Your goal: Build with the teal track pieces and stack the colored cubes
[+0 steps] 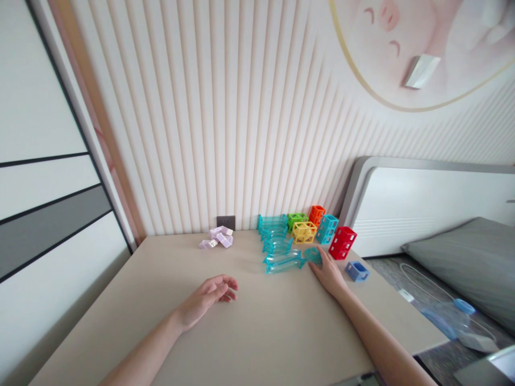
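Note:
My right hand point(330, 274) reaches to the right part of the table, its thumb and fingers around the edge of a small teal see-through plastic piece point(311, 254). Left of it lie several longer teal see-through plastic track pieces point(277, 246), lined up front to back. My left hand point(209, 297) hovers over the table with loosely curled fingers, slightly apart and holding nothing. Near my right hand stand a red openwork block point(342, 243) and a low blue one point(357, 271). Behind are cyan point(327, 229), yellow point(303, 232), green point(296, 219) and orange point(317, 215) openwork blocks.
Shiny pale purple pieces point(220, 236) lie at the back of the table point(249, 343), near a dark wall socket point(226, 222). A ribbed wall rises behind. To the right are a bed headboard point(422, 209), a grey pillow point(475, 262) and a clear bottle with a blue cap point(463, 306).

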The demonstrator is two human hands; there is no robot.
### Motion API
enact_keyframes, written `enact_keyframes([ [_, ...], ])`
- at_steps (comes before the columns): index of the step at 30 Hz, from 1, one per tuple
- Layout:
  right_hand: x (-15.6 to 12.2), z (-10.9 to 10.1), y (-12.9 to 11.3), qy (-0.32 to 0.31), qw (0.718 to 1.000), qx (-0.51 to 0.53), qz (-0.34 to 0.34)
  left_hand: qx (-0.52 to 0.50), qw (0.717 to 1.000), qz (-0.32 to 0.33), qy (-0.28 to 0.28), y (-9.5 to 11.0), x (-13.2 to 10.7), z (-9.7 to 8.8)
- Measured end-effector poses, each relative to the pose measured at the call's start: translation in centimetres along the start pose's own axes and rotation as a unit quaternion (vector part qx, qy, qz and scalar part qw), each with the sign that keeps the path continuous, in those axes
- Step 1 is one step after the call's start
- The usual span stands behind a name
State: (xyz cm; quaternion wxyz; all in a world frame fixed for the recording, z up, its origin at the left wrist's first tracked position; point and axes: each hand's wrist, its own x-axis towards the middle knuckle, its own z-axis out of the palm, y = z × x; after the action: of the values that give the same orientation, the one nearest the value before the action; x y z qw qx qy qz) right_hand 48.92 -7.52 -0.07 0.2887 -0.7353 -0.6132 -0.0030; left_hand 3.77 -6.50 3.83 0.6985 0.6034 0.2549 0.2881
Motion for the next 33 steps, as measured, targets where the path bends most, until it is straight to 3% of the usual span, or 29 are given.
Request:
enact_keyframes([
  [12,-0.2,0.1,-0.2,0.025,0.999,-0.032,-0.013,0.006,1.000,0.002,0.011,0.7,0.0,0.5],
  [15,-0.7,-1.0,-1.4,0.078,0.993,-0.071,-0.046,0.086,0.992,0.034,0.090,0.8,0.0,0.7],
  [17,-1.3,-1.9,-2.9,0.121,0.985,-0.103,-0.073,0.195,0.958,0.075,0.197,0.7,0.2,0.3],
  [20,-2.6,-2.8,-6.6,0.142,0.977,-0.112,-0.113,0.374,0.854,0.155,0.327,0.5,0.9,-1.6],
  [22,-3.6,-2.7,-10.1,0.111,0.974,-0.091,-0.173,0.464,0.786,0.202,0.355,0.4,1.8,-3.6],
  [25,-5.1,-1.3,-16.1,0.051,0.950,-0.042,-0.304,0.550,0.721,0.180,0.381,0.2,3.7,-6.7],
  [29,-6.2,2.6,-23.7,-0.007,0.893,-0.001,-0.449,0.588,0.705,0.091,0.386,-0.7,6.2,-9.5],
  [33,-6.4,6.3,-28.0,-0.025,0.886,0.036,-0.463,0.582,0.715,0.071,0.381,-1.6,7.4,-10.1],
])
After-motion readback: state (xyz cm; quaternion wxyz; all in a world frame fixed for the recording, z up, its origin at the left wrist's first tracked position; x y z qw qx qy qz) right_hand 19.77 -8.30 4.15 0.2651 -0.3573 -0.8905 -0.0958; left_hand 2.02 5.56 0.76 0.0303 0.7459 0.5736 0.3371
